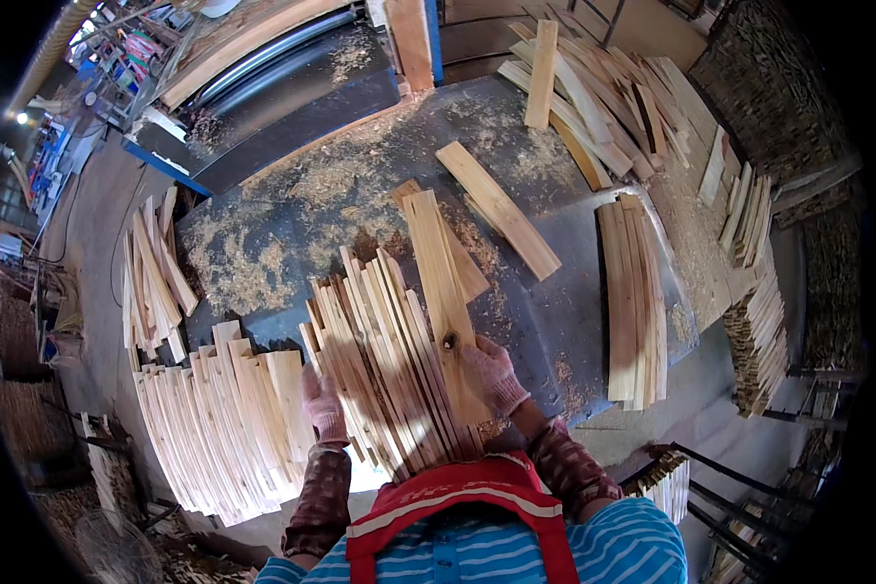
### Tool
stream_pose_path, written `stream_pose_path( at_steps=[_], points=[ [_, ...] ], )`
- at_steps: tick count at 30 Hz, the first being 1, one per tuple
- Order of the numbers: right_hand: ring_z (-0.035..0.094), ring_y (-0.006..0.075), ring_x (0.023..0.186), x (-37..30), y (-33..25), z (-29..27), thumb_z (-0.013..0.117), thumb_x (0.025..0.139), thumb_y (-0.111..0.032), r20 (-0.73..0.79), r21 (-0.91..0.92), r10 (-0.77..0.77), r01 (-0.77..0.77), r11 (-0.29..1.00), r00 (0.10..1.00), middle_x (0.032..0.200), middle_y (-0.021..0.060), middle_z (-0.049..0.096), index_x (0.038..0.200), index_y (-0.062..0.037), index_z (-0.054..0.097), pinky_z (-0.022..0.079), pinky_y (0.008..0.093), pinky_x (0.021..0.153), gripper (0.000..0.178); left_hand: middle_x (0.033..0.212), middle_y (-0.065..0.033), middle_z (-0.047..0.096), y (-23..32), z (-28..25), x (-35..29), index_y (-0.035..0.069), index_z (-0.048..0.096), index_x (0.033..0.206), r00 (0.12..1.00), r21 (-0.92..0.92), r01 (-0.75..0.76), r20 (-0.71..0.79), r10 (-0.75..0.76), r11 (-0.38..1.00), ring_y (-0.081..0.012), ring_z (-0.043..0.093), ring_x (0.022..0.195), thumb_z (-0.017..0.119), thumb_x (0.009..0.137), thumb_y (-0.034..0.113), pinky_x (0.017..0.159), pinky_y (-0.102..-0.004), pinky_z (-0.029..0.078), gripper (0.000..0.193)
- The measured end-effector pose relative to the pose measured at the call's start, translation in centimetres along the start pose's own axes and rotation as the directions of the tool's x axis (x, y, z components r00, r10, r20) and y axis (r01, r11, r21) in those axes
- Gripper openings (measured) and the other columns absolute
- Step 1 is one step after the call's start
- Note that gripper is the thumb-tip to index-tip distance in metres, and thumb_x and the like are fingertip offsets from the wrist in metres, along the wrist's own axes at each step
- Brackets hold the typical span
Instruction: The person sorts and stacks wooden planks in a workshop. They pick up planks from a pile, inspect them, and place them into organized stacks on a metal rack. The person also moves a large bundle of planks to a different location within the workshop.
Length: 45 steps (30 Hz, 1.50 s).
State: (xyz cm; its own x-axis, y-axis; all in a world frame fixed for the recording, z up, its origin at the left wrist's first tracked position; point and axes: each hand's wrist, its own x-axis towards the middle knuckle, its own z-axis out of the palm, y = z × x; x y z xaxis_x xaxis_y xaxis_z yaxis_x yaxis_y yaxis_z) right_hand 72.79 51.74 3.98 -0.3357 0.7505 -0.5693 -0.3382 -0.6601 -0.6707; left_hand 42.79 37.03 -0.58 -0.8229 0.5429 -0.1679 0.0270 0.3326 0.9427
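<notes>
A row of narrow wooden boards (375, 365) stands on edge in front of me, close against my body. My left hand (323, 402), in a pinkish work glove, lies along the row's left side with its fingers stretched out. My right hand (496, 377), gloved alike, grips the right edge of a wider wooden board (441, 292) with a dark knot. This board leans over the right end of the row, its far end on another board (469, 263). The fingers under its edge are partly hidden.
Dark metal table (302, 234) strewn with shavings; a roller machine (273, 78) beyond it. Loose boards (501, 209) lie ahead, a heap (603, 107) at the far right. Board stacks stand right (633, 302) and left (214, 419); a small pile (156, 273) lies far left.
</notes>
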Motion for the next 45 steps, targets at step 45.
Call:
stream_pose_path(
  at_steps=[45],
  points=[
    [0.068, 0.0211, 0.097, -5.0, 8.2, -16.2, 0.056, 0.089, -0.013, 0.027, -0.41, 0.45, -0.4, 0.819, 0.893, 0.112, 0.0118, 0.069, 0.125, 0.0041, 0.06, 0.057, 0.036, 0.084, 0.04, 0.122, -0.0087, 0.065, 11.6, 4.3, -1.8, 0.004, 0.049, 0.141, 0.795, -0.572, 0.505, 0.6, -0.09, 0.646, -0.0192, 0.067, 0.108, 0.061, 0.091, 0.004, 0.092, -0.0315, 0.057, 0.051]
  ],
)
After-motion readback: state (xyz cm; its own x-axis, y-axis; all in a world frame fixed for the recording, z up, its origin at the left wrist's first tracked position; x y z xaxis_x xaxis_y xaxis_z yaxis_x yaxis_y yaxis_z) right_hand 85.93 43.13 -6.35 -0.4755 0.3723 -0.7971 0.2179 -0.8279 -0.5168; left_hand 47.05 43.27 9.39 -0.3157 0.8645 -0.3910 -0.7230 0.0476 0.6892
